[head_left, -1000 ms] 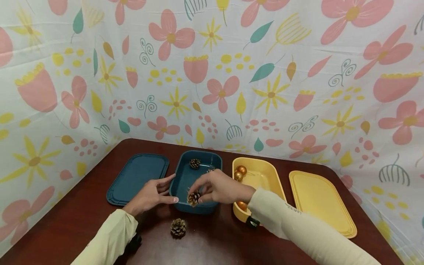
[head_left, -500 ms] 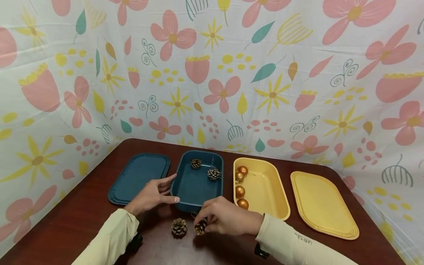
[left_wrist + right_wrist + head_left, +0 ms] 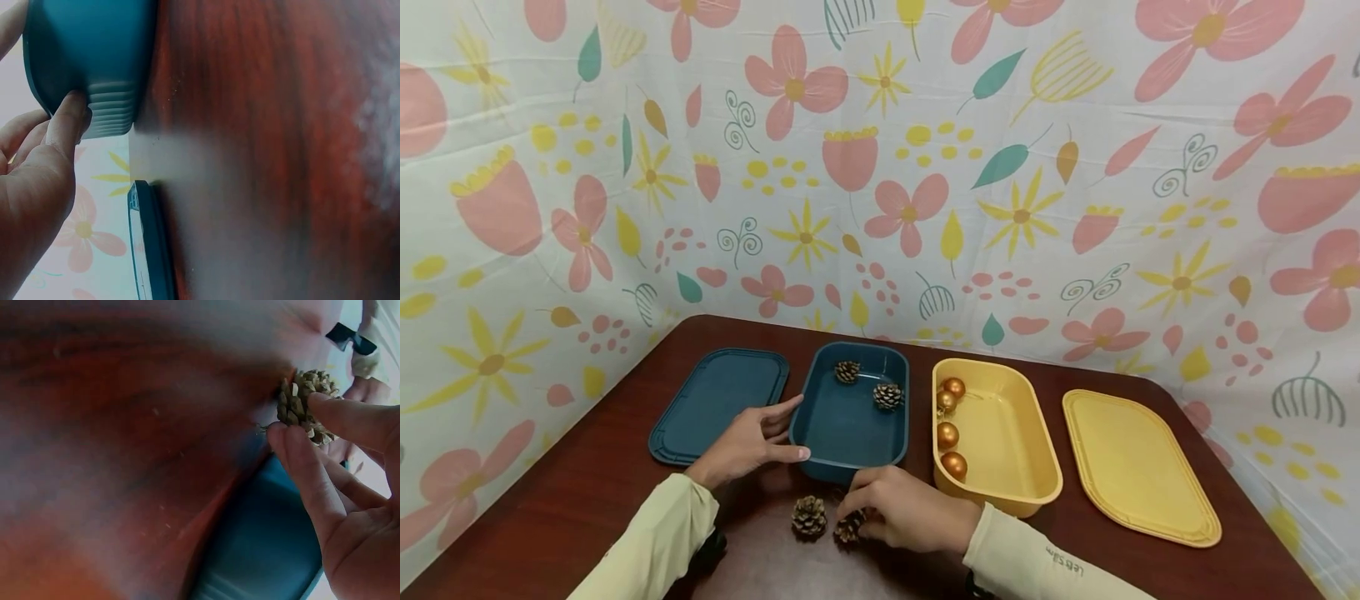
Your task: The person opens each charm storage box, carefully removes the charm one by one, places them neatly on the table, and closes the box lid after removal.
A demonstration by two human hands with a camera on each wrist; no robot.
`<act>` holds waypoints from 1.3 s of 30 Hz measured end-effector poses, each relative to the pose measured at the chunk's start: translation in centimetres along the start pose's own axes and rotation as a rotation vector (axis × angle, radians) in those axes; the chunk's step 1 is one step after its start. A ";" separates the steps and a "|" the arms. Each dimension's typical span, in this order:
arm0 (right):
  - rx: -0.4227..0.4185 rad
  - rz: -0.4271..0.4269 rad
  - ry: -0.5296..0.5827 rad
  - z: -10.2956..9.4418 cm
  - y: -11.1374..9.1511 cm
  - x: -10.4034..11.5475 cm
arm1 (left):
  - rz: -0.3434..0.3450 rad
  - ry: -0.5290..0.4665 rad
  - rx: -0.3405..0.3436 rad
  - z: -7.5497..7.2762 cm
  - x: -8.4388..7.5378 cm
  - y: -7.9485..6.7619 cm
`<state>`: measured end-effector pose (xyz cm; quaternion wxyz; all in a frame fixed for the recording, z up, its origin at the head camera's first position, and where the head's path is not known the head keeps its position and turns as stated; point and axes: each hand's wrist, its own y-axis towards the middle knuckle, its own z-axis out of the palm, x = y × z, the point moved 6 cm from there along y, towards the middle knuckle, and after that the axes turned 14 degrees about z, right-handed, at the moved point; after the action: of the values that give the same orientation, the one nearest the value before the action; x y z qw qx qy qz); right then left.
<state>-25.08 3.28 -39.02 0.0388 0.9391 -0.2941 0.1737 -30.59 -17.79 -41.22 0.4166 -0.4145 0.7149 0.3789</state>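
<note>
My left hand point(image 3: 748, 446) rests at the near left corner of a blue plastic box point(image 3: 850, 429). Its fingers lie along the side, and the left wrist view shows the thumb against the box's outer wall point(image 3: 94, 44). With thumb and fingertips, my right hand point(image 3: 917, 517) pinches a pine cone point(image 3: 850, 527) down at the table in front of the box, partly hidden by the fingers. Close to its left sits another pine cone point(image 3: 808, 517). Inside the blue box are a pine cone point(image 3: 847, 372) at the back and a second pine cone point(image 3: 887, 397) by the right wall.
A yellow box point(image 3: 1000, 433) stands to the right, with several golden balls point(image 3: 948, 435) along its left wall. Beyond it lies a yellow lid point(image 3: 1142, 467). A blue lid point(image 3: 722, 400) lies left of the blue box. Patterned cloth point(image 3: 880, 167) hangs behind the table.
My right hand has brought the pine cone from over the blue box's near edge down to the table, beside the other cone. The left hand has stayed at the box.
</note>
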 end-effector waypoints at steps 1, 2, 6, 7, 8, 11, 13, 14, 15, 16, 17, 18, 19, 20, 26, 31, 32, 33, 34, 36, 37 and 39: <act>-0.003 0.000 0.004 0.0 0.0 0.0 | -0.001 -0.001 0.001 0.0 0.0 0.0; -0.006 -0.003 0.008 0.0 -0.1 0.0 | -0.002 -0.001 0.001 0.0 0.0 0.0; -0.007 -0.015 0.054 0.0 -0.2 -0.1 | -0.006 0.011 -0.004 -0.1 0.0 -0.1; -0.004 -0.013 0.071 0.0 -0.2 -0.2 | -0.007 0.013 -0.004 -0.1 0.0 -0.1; -0.001 -0.012 0.089 0.0 -0.2 -0.3 | -0.007 0.013 -0.005 -0.1 0.0 -0.1; 0.001 -0.009 0.123 0.0 -0.2 -0.3 | -0.004 0.012 -0.005 -0.2 -0.1 -0.1; 0.003 -0.002 0.131 0.1 -0.2 -0.3 | -0.002 0.013 -0.004 -0.2 -0.1 0.0; 0.001 -0.004 0.128 0.1 -0.2 -0.3 | -0.001 0.012 -0.004 -0.2 -0.1 0.0; -0.002 -0.006 0.123 0.1 -0.2 -0.3 | -0.001 0.012 -0.002 -0.2 -0.1 0.0; 0.000 -0.001 0.126 0.2 -0.2 -0.2 | -0.001 0.011 -0.002 -0.1 -0.1 0.0; -0.001 -0.002 0.127 0.2 -0.3 -0.2 | -0.002 0.009 -0.002 -0.1 -0.1 0.0; 0.000 0.000 0.132 0.2 -0.3 -0.2 | -0.003 0.010 -0.003 -0.1 -0.1 0.0; -0.001 0.000 0.132 0.2 -0.3 -0.2 | -0.003 0.008 -0.003 -0.1 0.0 0.0; -0.002 -0.003 0.133 0.2 -0.3 -0.2 | -0.005 0.008 -0.003 -0.1 0.0 0.0; 0.012 -0.015 0.138 -0.2 -0.5 -0.3 | 0.007 0.003 0.000 -0.2 0.0 0.0; 0.037 0.017 0.139 -1.1 -0.7 -0.4 | 0.014 -0.004 0.001 -0.3 -0.1 0.0; 0.042 0.021 0.132 -1.4 -0.7 -0.3 | 0.015 -0.004 0.000 -0.3 -0.1 0.0; 0.050 0.025 0.125 -1.7 -0.8 -0.3 | 0.015 -0.006 0.001 -0.3 -0.1 0.0; 0.059 0.026 0.117 -2.0 -0.9 -0.1 | 0.015 -0.006 0.003 -0.2 -0.1 0.1; 0.083 0.020 0.098 -2.8 -1.0 0.1 | 0.013 -0.008 0.009 -0.1 0.0 0.1; 0.093 0.009 0.087 -3.3 -1.0 0.3 | 0.011 -0.011 0.013 0.0 0.0 0.0; 0.099 -0.015 0.076 -4.6 -0.8 0.7 | 0.008 -0.011 0.017 0.1 0.0 0.0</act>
<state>-25.51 4.40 -34.42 0.0047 0.9347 -0.2764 0.2232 -30.60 -17.71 -41.24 0.4226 -0.4060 0.7173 0.3770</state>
